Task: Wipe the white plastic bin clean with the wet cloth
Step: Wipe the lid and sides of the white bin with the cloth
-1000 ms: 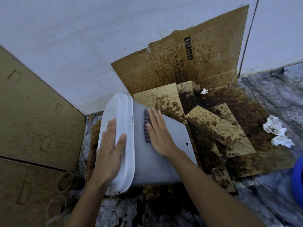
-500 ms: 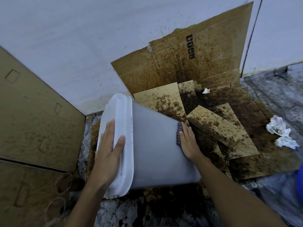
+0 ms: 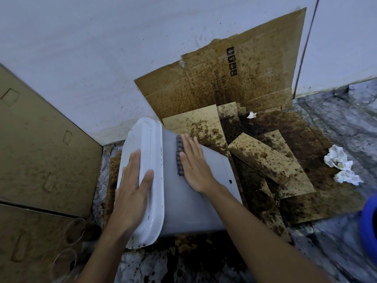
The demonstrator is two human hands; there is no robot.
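The bin (image 3: 183, 205) lay on its side on the stained floor (image 3: 336, 252), close to the wall (image 3: 102, 48), with its wide rim turned left and its narrower base to the right. The left hand (image 3: 132, 193) rested flat on the rim, fingers straight and close together, thumb spread apart along the rim's edge. The right hand (image 3: 195, 166) lay flat on the upturned side of the bin, fingers straight and pressed together on the cloth (image 3: 179, 158). Only a dark ribbed edge of the cloth showed, at the fingertips and along the thumb side, just right of the rim. A few dark specks dotted the rim and the side.

A spattered cardboard sheet (image 3: 234, 82) leaned on the far wall, and smaller cardboard pieces (image 3: 265, 158) lay on the floor to the right of the bin. Crumpled tissues (image 3: 338, 160) sat farther right. A box (image 3: 40, 150) stood at the left.
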